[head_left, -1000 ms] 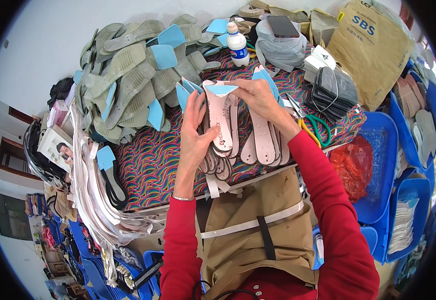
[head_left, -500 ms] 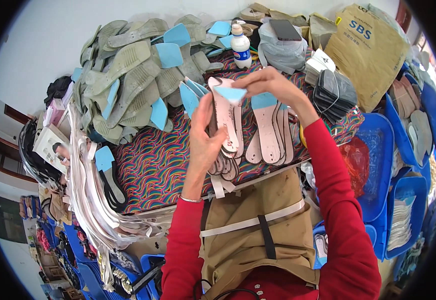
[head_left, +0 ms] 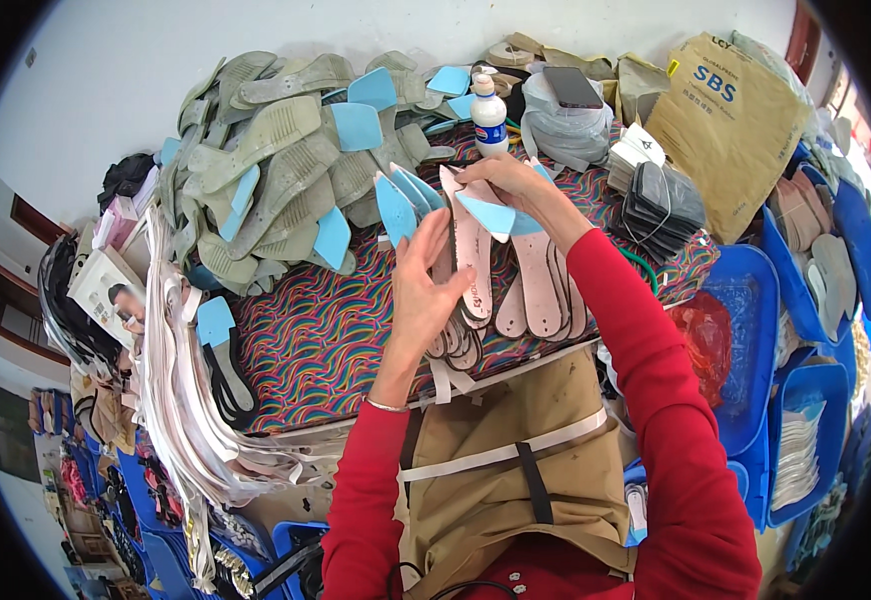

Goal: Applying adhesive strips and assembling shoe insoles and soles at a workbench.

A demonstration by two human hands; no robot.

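Observation:
A long pink insole (head_left: 473,262) with dark edges and print stands tilted among others in front of me. My left hand (head_left: 421,285) is beside it, fingers stretched upward and thumb resting against its lower part. At the insole's top my right hand (head_left: 521,190) is closed, pinching a light blue piece (head_left: 486,212) that hangs beneath the fingers. Whether this piece is joined to the insole, I cannot tell. Blue-tipped pieces (head_left: 403,203) stand upright left of the insole. More pink insoles (head_left: 539,285) lie fanned out to the right, partly under my right hand.
A large heap of grey-green soles (head_left: 266,165) covers the back left of the patterned cloth (head_left: 296,350). Behind my hands stands a white bottle (head_left: 489,120). Tied black pads (head_left: 664,190), a brown paper sack (head_left: 726,130) and a blue tray (head_left: 746,300) are at right. White strips (head_left: 171,370) hang at left.
My left hand has loosened from the insole, its fingers now spread. My right hand stays at the insole's top, and the blue piece has swung lower. The view has shifted slightly.

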